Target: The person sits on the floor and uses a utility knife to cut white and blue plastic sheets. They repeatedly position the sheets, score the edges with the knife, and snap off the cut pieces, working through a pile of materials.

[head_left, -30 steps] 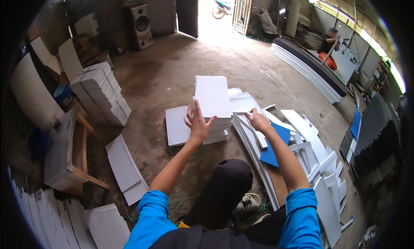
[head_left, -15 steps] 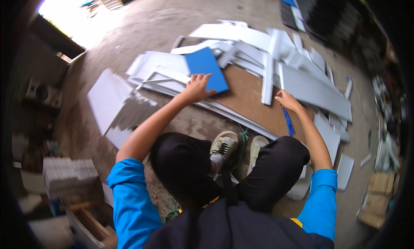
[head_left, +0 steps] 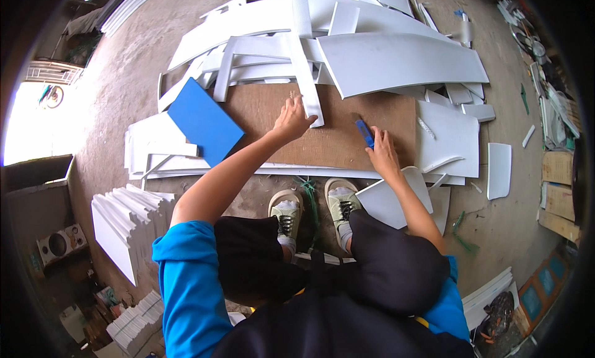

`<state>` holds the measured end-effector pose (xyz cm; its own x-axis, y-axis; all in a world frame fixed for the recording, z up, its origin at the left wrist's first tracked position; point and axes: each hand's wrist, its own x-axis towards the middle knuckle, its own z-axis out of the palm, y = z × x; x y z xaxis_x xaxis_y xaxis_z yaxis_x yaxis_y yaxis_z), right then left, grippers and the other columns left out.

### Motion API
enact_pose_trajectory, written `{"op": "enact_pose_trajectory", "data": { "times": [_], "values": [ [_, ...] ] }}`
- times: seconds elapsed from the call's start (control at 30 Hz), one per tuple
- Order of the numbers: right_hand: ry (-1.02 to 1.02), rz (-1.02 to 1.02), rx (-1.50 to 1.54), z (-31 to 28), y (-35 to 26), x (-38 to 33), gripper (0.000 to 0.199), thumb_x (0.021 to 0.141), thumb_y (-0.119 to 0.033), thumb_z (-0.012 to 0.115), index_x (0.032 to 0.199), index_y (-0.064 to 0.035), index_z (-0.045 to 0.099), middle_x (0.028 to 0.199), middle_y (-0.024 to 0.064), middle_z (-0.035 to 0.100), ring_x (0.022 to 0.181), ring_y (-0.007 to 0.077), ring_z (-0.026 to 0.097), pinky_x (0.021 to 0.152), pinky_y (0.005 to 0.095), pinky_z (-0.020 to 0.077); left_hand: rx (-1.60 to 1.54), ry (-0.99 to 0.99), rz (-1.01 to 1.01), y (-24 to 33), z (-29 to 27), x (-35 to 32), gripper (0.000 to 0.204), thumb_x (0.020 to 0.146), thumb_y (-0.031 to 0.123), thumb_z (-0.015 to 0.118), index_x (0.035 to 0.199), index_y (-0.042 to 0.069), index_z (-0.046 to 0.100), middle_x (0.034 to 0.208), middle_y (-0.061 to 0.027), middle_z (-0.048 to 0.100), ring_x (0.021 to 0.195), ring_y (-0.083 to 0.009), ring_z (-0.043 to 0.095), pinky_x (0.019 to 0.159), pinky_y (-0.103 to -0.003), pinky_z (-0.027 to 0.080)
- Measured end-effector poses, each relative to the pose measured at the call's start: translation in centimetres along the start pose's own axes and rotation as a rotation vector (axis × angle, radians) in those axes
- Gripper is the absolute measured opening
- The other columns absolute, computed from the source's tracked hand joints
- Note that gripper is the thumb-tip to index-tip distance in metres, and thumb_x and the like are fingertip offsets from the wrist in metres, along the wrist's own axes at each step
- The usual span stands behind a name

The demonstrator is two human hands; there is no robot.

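My left hand [head_left: 291,121] is over the brown board, at the near end of a long white strip [head_left: 304,67]. Its fingers are spread, and the thumb overlaps the strip's edge; I cannot tell how firmly it touches. In my right hand [head_left: 384,153] is a blue utility knife [head_left: 364,132], its tip pointing away from me and to the left above the board. The brown board [head_left: 372,110] lies flat in front of my feet. A blue rectangular panel [head_left: 206,122] rests across the board's left end.
White offcuts and panels [head_left: 403,61] are heaped beyond the board. A stack of white sheets [head_left: 130,228] stands at left, with a speaker box [head_left: 62,243] farther left. Green twine [head_left: 308,200] lies between my shoes. Cardboard boxes [head_left: 558,191] line the right side.
My view has swung right and down. My left hand has gone from the blue panel to the white strip's near end. The knife, which hung downward, now points forward over the board.
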<state>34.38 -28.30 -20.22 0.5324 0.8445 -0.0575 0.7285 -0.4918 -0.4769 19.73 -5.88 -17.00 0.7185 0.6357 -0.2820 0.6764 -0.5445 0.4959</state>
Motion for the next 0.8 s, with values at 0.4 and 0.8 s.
{"op": "enact_pose_trajectory", "data": {
  "times": [0.4, 0.8],
  "values": [
    [0.383, 0.208, 0.395, -1.9, 1.2, -1.7, 0.043, 0.072, 0.002, 0.059, 0.112, -0.0031, 0.045, 0.098, 0.0128, 0.043, 0.088, 0.0255, 0.051, 0.076, 0.0355, 0.0426, -0.276, 0.315, -0.409, 3.1, 1.6, 6.1, 0.073, 0.068, 0.024, 0.067, 0.121, 0.011, 0.019, 0.110, -0.0244, 0.035, 0.106, -0.0372, 0.040, 0.084, -0.047, 0.043],
    [0.378, 0.343, 0.731, -0.6, 3.7, -1.4, 0.036, 0.079, -0.007, 0.058, 0.112, -0.0027, 0.045, 0.092, 0.0067, 0.053, 0.077, 0.0148, 0.051, 0.070, 0.0287, 0.0422, -0.175, 0.594, 0.188, 0.8, -2.8, 12.1, 0.038, 0.077, 0.018, 0.064, 0.100, -0.002, 0.042, 0.100, -0.0179, 0.044, 0.088, -0.0269, 0.048, 0.077, -0.036, 0.044]
  ]
}}
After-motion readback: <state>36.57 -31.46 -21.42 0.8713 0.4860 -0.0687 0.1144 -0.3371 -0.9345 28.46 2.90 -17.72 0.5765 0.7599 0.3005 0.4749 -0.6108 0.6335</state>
